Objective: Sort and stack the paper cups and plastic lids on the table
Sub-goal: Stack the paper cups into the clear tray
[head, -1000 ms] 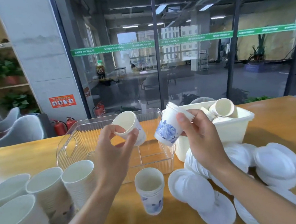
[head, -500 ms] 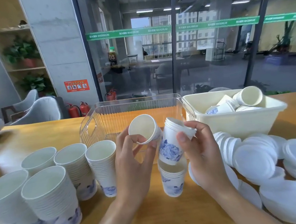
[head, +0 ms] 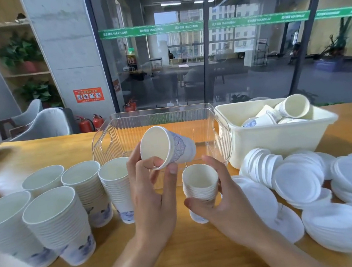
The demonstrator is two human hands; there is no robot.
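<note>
My left hand (head: 153,198) pinches a single white paper cup with a blue pattern (head: 167,147), tilted on its side with its mouth toward me. My right hand (head: 222,202) curls around a short stack of nested cups (head: 200,184) standing upright on the wooden table (head: 182,257), right of the left hand. Several taller cup stacks (head: 56,222) stand at the left. White plastic lids (head: 299,177) lie in loose piles at the right. More loose cups (head: 293,107) fill a cream bin.
A clear ribbed plastic bin (head: 115,139) stands behind my hands at the table's middle. The cream bin (head: 278,138) sits to its right. Glass wall runs behind the table; chairs and fire extinguishers are at the far left.
My right hand lowered its held cups onto the standing cup, forming one upright stack on the table. My left hand kept its single cup raised. The camera view shifted left and down.
</note>
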